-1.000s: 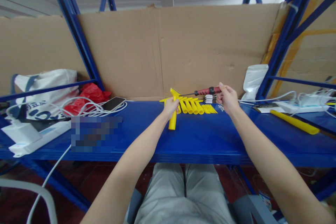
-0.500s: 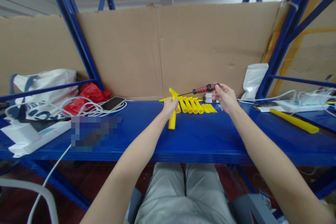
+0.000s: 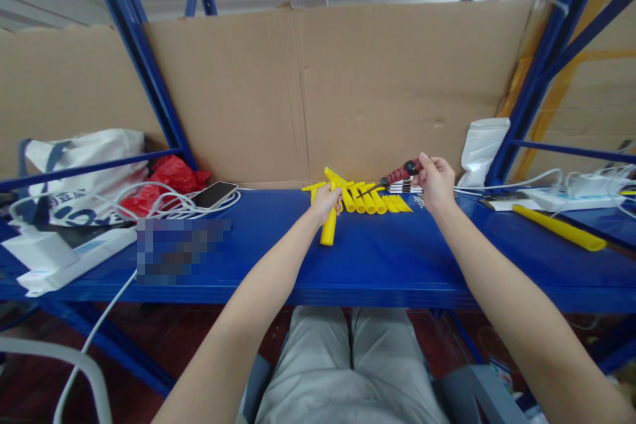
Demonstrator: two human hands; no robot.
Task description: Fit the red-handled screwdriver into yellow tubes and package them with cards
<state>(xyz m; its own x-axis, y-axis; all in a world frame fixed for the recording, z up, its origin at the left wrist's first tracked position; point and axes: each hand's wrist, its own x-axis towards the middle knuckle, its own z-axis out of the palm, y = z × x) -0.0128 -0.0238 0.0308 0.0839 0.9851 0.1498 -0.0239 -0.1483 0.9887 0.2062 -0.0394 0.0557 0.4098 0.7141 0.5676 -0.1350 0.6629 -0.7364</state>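
Observation:
My left hand (image 3: 327, 204) is closed around the handle of a yellow scraper (image 3: 328, 232), whose wide head with a thin edge points up and away from me. In my right hand (image 3: 436, 180), the fingertips pinch the end of a red-and-black screwdriver (image 3: 397, 173). Its shaft slants down to the left, with the tip apart from the held scraper's head. Behind the hands lies a row of several similar yellow scrapers (image 3: 366, 203). Small flat yellow pieces (image 3: 396, 204) lie in a line at the row's right end.
A stack of small white packs (image 3: 404, 185) stands behind the flat pieces. To the right are a long yellow piece (image 3: 559, 228), a power strip and a white pouch (image 3: 483, 151). Leftward are a phone (image 3: 214, 195), cables, a red bag (image 3: 173, 182) and a cloth bag. Cardboard (image 3: 377, 79) backs the blue table.
My right hand has moved to the right, drawing the screwdriver's tip away from the scraper's head and tilting the shaft lower. The scraper's head has turned a little to the right in my left hand.

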